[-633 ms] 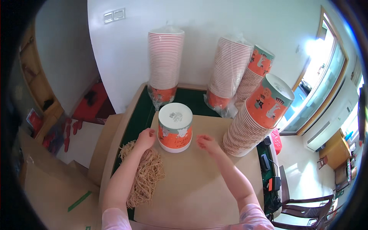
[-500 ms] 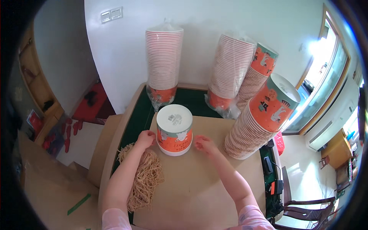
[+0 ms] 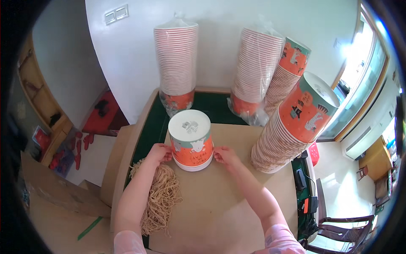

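Observation:
A paper bucket, orange with a green band and small cartoon figures, stands upside down on the brown board in front of me. At its lower left side, the fingers of my left hand are bent in against the wall near the rim. My right hand presses its bent fingertips to the opposite side, just above the white rim. Close under my left wrist and forearm lies a heap of tan cords. Right of my right hand leans a tall stack of upturned buckets with cord-like tan edges.
Two stacks of buckets in clear plastic, one at the back left and one at the back right, stand by the wall. Another upturned stack is behind. Black adapters line the right edge; a cardboard box stands left.
Both hands have moved inward to touch the bucket's sides; the right one has closed a small gap. The whole view has shifted slightly.

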{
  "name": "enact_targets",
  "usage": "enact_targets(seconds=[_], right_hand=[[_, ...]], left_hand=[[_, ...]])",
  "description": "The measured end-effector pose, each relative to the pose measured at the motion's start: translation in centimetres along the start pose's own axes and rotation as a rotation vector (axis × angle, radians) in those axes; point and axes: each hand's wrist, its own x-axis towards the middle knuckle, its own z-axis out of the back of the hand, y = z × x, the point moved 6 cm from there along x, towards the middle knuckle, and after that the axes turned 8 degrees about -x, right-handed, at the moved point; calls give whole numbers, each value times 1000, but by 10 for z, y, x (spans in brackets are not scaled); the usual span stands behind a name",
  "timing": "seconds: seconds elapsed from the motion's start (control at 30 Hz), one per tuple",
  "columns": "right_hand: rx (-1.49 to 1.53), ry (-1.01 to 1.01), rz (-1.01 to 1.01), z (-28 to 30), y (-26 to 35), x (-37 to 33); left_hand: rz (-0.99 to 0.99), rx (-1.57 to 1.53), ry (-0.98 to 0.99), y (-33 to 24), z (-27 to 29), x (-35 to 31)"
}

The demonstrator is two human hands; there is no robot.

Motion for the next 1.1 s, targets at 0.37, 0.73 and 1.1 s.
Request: enact_targets(seconds=[0.37, 0.73, 1.1], right_hand=[[101, 31, -20, -2, 10, 3], [153, 78, 222, -10, 76, -26], [-434, 343, 778, -11, 113, -227]], left_hand=[[-24, -82, 34, -12, -6, -11], [-390, -179, 62, -69, -12, -34], [-615, 155, 251, -46, -37, -191]])
